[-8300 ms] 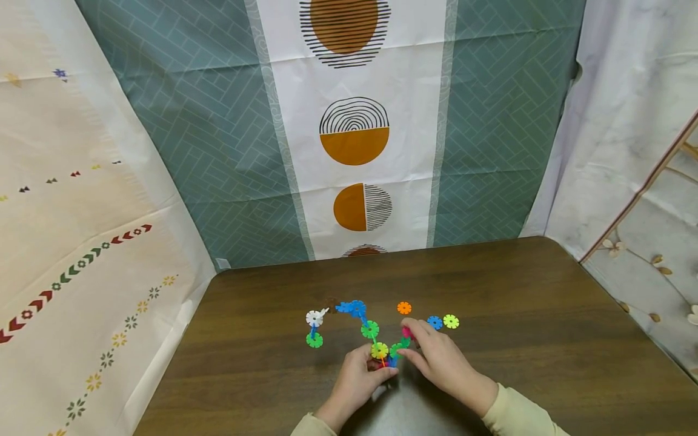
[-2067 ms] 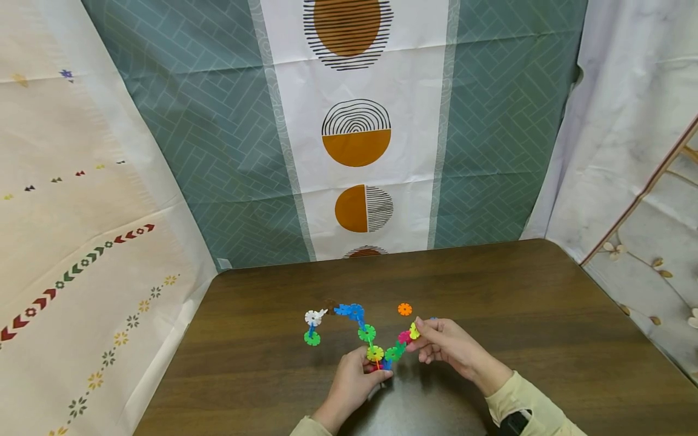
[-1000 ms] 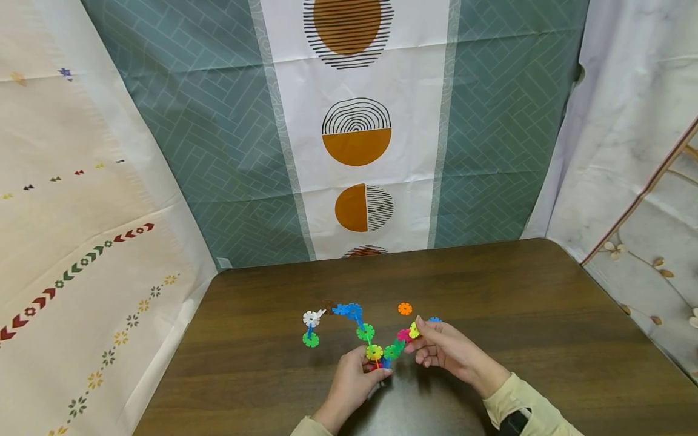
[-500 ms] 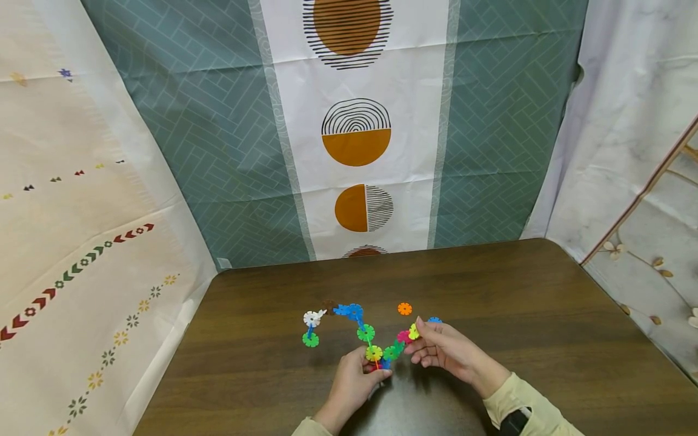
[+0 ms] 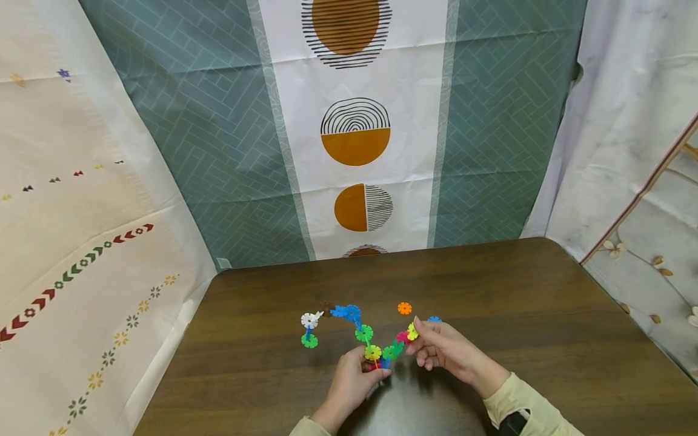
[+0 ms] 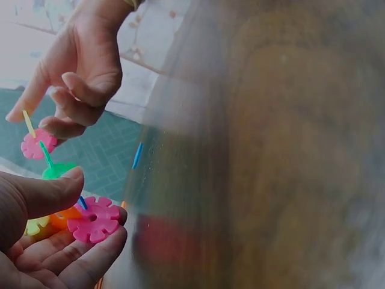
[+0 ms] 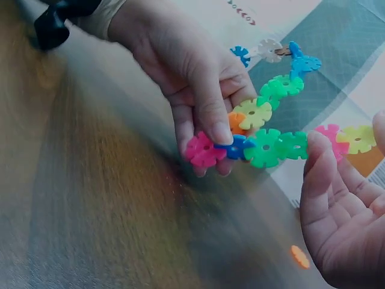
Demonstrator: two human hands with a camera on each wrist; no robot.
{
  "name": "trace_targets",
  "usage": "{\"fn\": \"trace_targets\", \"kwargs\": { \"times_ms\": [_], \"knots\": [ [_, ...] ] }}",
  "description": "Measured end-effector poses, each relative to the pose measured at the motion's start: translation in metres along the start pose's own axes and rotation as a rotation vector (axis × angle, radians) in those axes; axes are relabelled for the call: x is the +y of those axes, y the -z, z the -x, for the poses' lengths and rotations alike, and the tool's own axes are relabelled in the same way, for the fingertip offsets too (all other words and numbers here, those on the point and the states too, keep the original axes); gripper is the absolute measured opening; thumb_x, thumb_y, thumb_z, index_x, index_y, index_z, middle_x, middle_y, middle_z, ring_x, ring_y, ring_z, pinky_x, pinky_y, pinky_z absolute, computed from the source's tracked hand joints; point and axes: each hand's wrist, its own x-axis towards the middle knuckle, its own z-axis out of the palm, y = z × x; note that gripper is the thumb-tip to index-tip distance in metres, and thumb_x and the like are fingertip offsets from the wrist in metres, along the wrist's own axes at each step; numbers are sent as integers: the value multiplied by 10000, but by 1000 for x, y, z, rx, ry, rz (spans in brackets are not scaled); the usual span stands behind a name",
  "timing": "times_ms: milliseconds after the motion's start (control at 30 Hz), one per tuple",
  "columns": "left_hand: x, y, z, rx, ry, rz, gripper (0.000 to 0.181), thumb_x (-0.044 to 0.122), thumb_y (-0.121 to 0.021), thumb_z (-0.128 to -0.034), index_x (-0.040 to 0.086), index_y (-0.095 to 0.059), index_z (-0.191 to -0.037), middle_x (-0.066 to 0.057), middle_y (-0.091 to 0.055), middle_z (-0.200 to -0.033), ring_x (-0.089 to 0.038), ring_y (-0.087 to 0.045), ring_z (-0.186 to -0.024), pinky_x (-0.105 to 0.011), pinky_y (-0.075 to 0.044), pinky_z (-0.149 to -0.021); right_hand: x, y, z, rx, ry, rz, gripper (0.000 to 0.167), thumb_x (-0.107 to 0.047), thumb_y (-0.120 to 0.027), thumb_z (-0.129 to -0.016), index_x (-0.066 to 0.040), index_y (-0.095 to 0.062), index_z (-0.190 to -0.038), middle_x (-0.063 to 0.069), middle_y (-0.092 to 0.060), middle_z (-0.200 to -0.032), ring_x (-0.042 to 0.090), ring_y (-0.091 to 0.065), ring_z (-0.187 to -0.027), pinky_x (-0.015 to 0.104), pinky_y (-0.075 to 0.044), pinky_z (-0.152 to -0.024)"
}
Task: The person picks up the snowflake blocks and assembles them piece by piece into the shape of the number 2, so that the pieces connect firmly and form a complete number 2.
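A bent chain of slotted plastic snowflake discs runs between my hands. My left hand (image 5: 351,383) pinches its lowest part, thumb over the blue disc (image 7: 235,147) beside a pink disc (image 7: 205,149) and an orange disc (image 7: 238,122). One branch rises through a yellow disc (image 5: 373,352), green and blue discs to a white disc (image 5: 311,320) and a green end disc (image 5: 309,341). The other branch has green discs (image 7: 266,147), a pink disc (image 7: 331,142) and a yellow end disc (image 5: 412,331). My right hand (image 5: 452,352) pinches this end, its lower fingers curled.
An orange disc (image 5: 405,308) lies loose on the brown table (image 5: 272,387). A blue disc (image 5: 434,319) beyond my right hand is partly hidden by it. Patterned cloths (image 5: 229,133) hang around the table's far and side edges.
The yellow disc that lay on the table 8.3 s ago is now at the chain's right end beside the pink disc. Over the last second the chain has only shifted slightly left.
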Motion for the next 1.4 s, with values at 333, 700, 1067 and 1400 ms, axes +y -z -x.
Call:
{"fn": "trace_targets", "kwargs": {
  "times_ms": [333, 700, 1067, 1400],
  "knots": [
    [2, 4, -1, -7, 12, 33, 220, 138, -826, -783, 66, -653, -898, 38, -660, -762, -74, -596, -663, -218, -498, -613, -10, 9, -2, 179, 37, 182, 491, -462, -432, -1027, 11, -553, -1074, 43, -678, -796, 114, -500, -537, 234, -429, -508],
    [0, 5, -1, -4, 1, 76, 233, 137, -828, -779, 58, -652, -909, 26, -670, -785, -66, -626, -691, -220, -515, -628, -6, 39, -10, 462, 112, 621, 175, -127, -665, -931, 8, -649, -1043, 104, -593, -832, 192, -510, -636, 304, -475, -533],
    [-5, 6, -2, -8, 5, 53, 226, 141, -825, -785, 70, -642, -898, 35, -663, -766, -68, -619, -677, -219, -508, -618, 7, 47, -17, 463, 139, 1213, 281, -127, -748, -859, -91, -687, -1131, 56, -611, -949, 218, -561, -871, 432, -493, -764],
    [-3, 6, -1, -4, 9, 56, 233, 153, -830, -781, 72, -645, -898, 36, -661, -760, -75, -617, -667, -217, -507, -605, 13, 46, -19, 512, 143, 1284, 222, -98, -797, -805, -123, -630, -949, 41, -506, -853, 187, -472, -742, 347, -447, -614]
  ]
}}
